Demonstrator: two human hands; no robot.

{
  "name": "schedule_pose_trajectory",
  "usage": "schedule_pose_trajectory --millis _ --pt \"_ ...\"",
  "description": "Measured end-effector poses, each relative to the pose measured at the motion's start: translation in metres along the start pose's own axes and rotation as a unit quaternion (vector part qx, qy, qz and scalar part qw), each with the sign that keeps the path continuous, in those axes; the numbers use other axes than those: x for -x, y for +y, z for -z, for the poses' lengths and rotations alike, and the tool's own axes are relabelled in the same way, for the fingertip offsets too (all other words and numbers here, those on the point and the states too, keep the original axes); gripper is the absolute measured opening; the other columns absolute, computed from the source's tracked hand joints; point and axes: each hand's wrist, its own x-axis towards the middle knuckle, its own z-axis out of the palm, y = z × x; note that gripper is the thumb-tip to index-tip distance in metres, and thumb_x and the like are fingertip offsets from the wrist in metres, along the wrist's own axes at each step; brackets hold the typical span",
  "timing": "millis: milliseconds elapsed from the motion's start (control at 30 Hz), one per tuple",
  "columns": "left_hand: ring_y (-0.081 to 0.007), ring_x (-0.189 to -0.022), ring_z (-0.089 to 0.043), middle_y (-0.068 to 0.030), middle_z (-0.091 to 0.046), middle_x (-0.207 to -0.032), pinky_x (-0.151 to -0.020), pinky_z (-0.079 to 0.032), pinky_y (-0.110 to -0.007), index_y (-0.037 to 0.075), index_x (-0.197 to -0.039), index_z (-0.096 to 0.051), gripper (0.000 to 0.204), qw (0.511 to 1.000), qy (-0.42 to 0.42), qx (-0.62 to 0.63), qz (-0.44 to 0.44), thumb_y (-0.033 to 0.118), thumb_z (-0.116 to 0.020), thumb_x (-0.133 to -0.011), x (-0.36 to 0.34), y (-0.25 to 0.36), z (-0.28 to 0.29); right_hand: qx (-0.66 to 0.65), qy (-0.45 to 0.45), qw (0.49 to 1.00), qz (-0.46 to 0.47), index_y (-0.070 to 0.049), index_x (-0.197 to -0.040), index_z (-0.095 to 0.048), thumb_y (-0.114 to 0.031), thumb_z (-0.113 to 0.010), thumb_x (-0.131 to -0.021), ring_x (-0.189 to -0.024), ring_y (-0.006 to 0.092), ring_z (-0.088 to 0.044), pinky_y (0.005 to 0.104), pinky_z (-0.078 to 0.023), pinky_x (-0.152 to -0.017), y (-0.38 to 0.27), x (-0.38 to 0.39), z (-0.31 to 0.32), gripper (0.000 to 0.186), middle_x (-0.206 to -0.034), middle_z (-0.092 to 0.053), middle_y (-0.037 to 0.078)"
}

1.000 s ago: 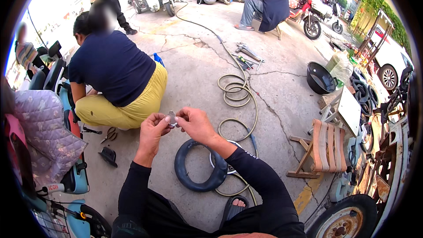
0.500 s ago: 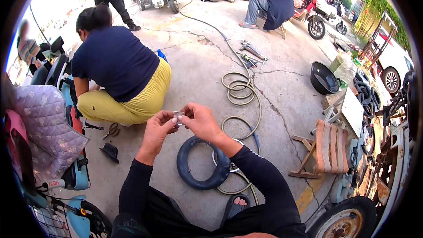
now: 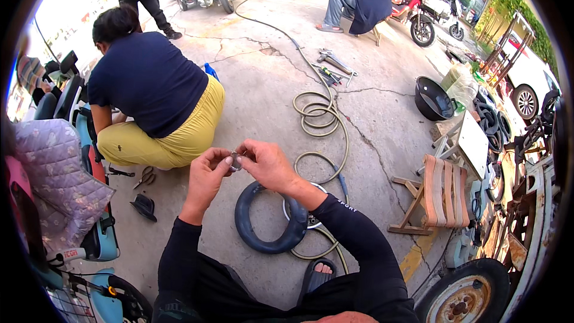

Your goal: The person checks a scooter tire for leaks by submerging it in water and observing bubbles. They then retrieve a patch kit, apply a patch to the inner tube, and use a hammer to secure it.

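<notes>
My left hand (image 3: 206, 178) and my right hand (image 3: 268, 168) meet in front of me, raised above the ground. Their thumbs and forefingers pinch a small shiny silvery piece (image 3: 236, 160); most of it is covered by the fingers, so its kind is unclear. Below and a little to the right, a black inner tube (image 3: 242, 221) lies on the concrete. Part of it rests over a pale wheel rim (image 3: 321, 190), which my right wrist partly hides. A yellowish hose (image 3: 346, 143) runs in loops beside the rim and on toward the back.
A person in yellow trousers (image 3: 200, 125) crouches at left beside a blue scooter (image 3: 101, 242). Scissors (image 3: 145, 176) lie near them. Hand tools (image 3: 335, 67) lie ahead; a black basin (image 3: 433, 98), folding stool (image 3: 445, 191) and rusty wheel (image 3: 463, 299) stand at right.
Both hands keep their pinch and turn the silvery piece slightly. The whole view has shifted a little, so the surroundings sit slightly further left and higher.
</notes>
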Motion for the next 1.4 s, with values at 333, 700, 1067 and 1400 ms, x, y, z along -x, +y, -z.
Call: schedule_pose_trajectory --millis 333,700,1067,1400 --pt "-0.0082 -0.073 -0.061 -0.0017 -0.063 -0.083 -0.065 -0.049 -0.022 0.000 -0.095 -0.061 0.014 0.992 0.023 -0.098 -0.073 0.013 -0.063 -0.093 0.008 -0.005 -0.008 -0.109 0.004 0.990 -0.089 0.005 -0.093 -0.064 -0.010 -0.062 -0.087 -0.064 0.0110 -0.062 0.0250 -0.050 -0.057 -0.005 0.008 0.000 0.017 -0.075 -0.067 0.008" --pt "-0.0110 -0.095 -0.060 -0.0050 -0.062 -0.104 -0.079 -0.050 -0.024 -0.002 -0.114 -0.058 0.025 0.981 0.099 -0.090 -0.140 0.006 -0.064 -0.091 0.018 0.015 -0.006 -0.192 0.037 0.971 -0.140 0.003 -0.103 -0.060 -0.014 -0.061 -0.091 -0.069 0.0092 -0.063 0.0218 -0.047 -0.056 -0.024 0.005 0.002 0.022 -0.084 -0.068 0.006" --pt "-0.0193 -0.100 -0.065 -0.0124 -0.064 -0.117 -0.082 -0.053 -0.027 -0.001 -0.117 -0.061 0.036 0.897 0.065 -0.302 -0.316 0.002 -0.069 -0.082 0.029 0.010 -0.021 -0.183 0.131 0.970 -0.097 0.006 -0.101 -0.059 -0.011 -0.061 -0.089 -0.066 0.0098 -0.065 0.0233 -0.048 -0.054 -0.022 0.002 0.000 0.020 -0.084 -0.069 0.008" --pt "-0.0158 -0.097 -0.065 -0.0086 -0.063 -0.110 -0.080 -0.052 -0.028 0.000 -0.115 -0.054 0.028 0.995 0.037 0.095 0.003 0.018 -0.060 -0.095 0.024 0.013 -0.018 -0.185 0.099 0.975 -0.077 0.004 -0.102 -0.060 -0.011 -0.059 -0.091 -0.067 0.0084 -0.063 0.0213 -0.047 -0.054 -0.021 0.007 -0.001 0.019 -0.087 -0.068 0.006"
